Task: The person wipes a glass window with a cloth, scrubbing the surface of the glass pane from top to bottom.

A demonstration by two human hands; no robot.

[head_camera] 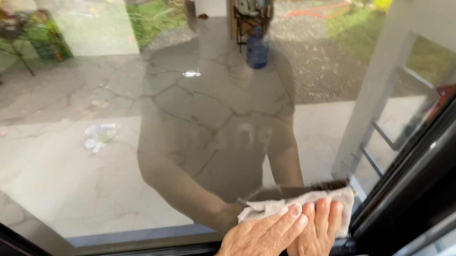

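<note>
Head view: two hands, one cloth, one window pane. Left hand lies flat, fingers stretched and together, palm pressed onto the cloth, fingertips pointing up and right. Right hand sits just beside it, touching, also flat and spread on the cloth, fingers pointing straight up. Neither hand curls round the cloth; both are open palms pushing it against the glass, no pinch visible. Cloth is one pale grey rag, bunched, lying under and above the fingertips, sticking out past them toward the top and both sides. Its long axis runs roughly left-right, tilted slightly up toward the right end. It sits at the lower right corner of the window pane, close to the bottom edge and just beside the dark frame on the right. Bottom frame rail runs under both wrists. Glass shows a reflection of the person's torso and arms. Through the pane: one blue water jug, well apart from the hands near the top edge, and cracked paving outside.
</note>
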